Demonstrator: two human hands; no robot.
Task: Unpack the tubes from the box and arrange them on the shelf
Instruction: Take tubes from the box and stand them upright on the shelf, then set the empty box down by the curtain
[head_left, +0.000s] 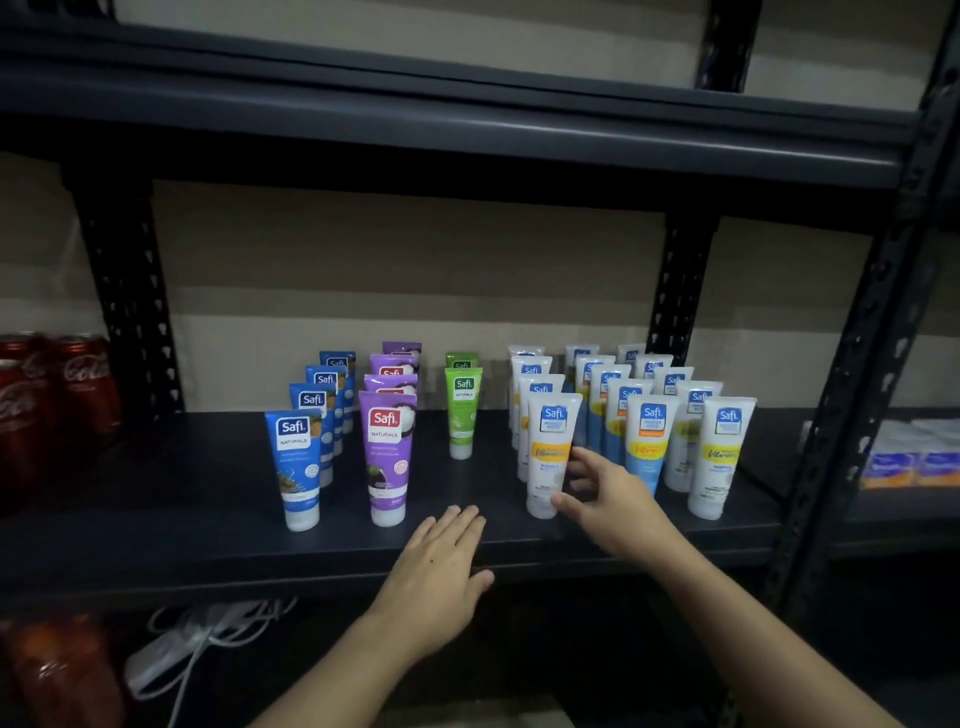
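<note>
On the shelf front, right-hand block: seating one white tube.

My right hand (613, 499) curls thumb and fingers round the front white tube (550, 441), low on its body, so I can stand it cap-down with its label facing forward at the head of its file; how firm the hold is I cannot tell. My left hand (441, 561) lies flat on the shelf (208, 540) edge, fingers straight, holding nothing; I judge it a brace while I reach. Blue tubes (296, 462), purple tubes (387, 457) and green tubes (462, 410) stand in separate files to the left, other white tubes (649, 441) to the right, sorted by colour so each kind reads from the front. Box: not clearly in view.
</note>
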